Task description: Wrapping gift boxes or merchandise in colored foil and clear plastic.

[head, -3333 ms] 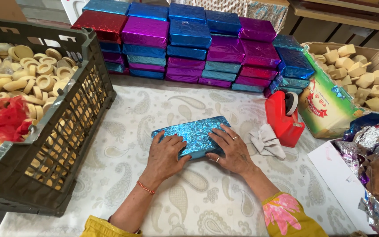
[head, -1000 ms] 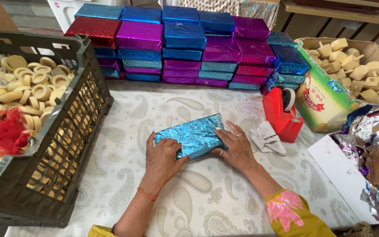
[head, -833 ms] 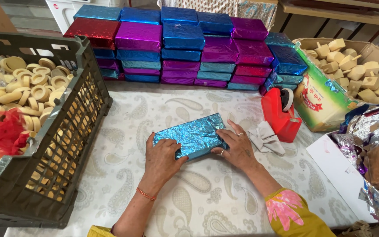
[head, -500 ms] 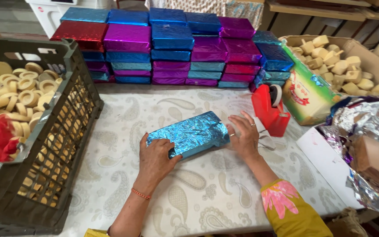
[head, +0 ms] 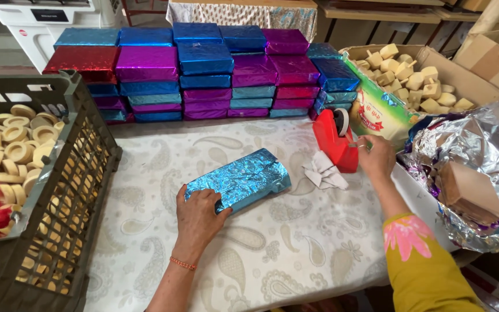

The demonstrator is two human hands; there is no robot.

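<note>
A box wrapped in shiny blue foil (head: 241,179) lies at an angle in the middle of the table. My left hand (head: 200,216) presses on its near left end and holds it down. My right hand (head: 376,157) has reached over to the red tape dispenser (head: 335,138) at the right; its fingers touch the dispenser's front end, where the tape comes off. Whether a strip of tape is pinched there I cannot tell. Small white paper scraps (head: 323,171) lie between the box and the dispenser.
Stacks of foil-wrapped boxes (head: 203,72) in blue, purple and red line the back. A dark plastic crate (head: 70,190) of pale ring-shaped pieces stands at left. At right are a cardboard box of pale cubes (head: 417,78) and crumpled silver foil (head: 480,150).
My right hand left the blue box and moved right to the tape dispenser. The left hand stayed on the box, which turned slightly. The camera shifted closer.
</note>
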